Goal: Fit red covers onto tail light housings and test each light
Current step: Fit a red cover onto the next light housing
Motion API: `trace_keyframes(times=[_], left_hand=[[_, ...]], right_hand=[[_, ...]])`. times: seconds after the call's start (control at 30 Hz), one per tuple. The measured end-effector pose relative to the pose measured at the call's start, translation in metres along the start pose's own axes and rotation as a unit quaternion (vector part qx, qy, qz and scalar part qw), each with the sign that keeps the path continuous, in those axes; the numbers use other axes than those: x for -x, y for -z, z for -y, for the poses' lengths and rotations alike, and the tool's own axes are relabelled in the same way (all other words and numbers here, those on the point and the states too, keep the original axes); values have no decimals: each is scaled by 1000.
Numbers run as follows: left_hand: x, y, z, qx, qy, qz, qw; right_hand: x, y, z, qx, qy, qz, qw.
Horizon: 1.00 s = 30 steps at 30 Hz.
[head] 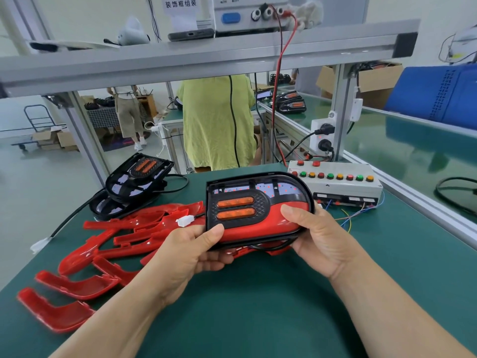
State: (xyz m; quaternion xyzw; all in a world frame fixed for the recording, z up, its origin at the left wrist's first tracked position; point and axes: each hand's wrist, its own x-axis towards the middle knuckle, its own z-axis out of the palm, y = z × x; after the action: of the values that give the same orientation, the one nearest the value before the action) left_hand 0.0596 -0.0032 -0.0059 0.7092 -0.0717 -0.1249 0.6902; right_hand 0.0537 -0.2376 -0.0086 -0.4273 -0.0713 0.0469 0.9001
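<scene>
Tail light housing (258,175) held above the counter (258,306) at centre, your left hand (196,250) clamped on its 7 o'clock corner, right hand (317,233) gripping its 4 o'clock end: press both thumbs evenly along the red cover (247,229) until its edge sits flush all round.

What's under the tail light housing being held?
Beneath the housing, red covers from the pile poke out, with a loop of black cable. Fingers of the left hand and right hand go under it; the rest is covered.
</scene>
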Motion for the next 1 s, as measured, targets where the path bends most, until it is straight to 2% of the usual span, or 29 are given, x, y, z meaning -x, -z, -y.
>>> trace_keyframes(times=[0.27, 0.4, 0.5, 0.6, 1.0], left_hand=[[3, -1, -5, -108, -4, -9, 994], [5, 15, -19, -200, -43, -72, 976], [5, 44, -34, -307, -60, -144, 939], [10, 83, -45, -421, -21, -189, 887], [55, 158, -55, -588, 165, -70, 789]], right_hand=[[-2, -2, 1, -37, -10, -83, 996], [-3, -1, 4, -46, -5, -88, 995], [-3, -4, 5, -46, 1, -93, 995], [-2, -5, 5, -41, 7, -93, 995], [-5, -6, 1, -3, 10, -71, 997]])
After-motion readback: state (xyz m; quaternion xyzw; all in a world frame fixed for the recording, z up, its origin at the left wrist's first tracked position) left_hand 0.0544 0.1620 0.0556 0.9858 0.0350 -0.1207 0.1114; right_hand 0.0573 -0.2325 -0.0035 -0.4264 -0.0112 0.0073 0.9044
